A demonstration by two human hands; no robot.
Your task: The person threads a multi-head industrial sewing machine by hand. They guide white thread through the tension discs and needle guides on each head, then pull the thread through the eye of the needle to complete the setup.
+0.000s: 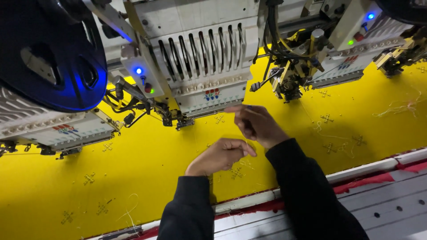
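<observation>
Two hands work above a stretched yellow fabric (147, 169) under a row of embroidery heads. The right hand (257, 124) is raised nearer the middle embroidery head (200, 58), fingers pinched closed on what seems a fine thread (247, 143) — too thin to trace fully. The left hand (220, 156) sits lower, closer to the fabric's near edge, loosely curled with fingertips meeting; whether it grips the thread cannot be told. The thread appears to run between the hands, slanting from near edge toward the machine. Three heads are in view — the right hand lies closest to the middle one. Small stitched cross motifs (327, 118) dot the cloth.
</observation>
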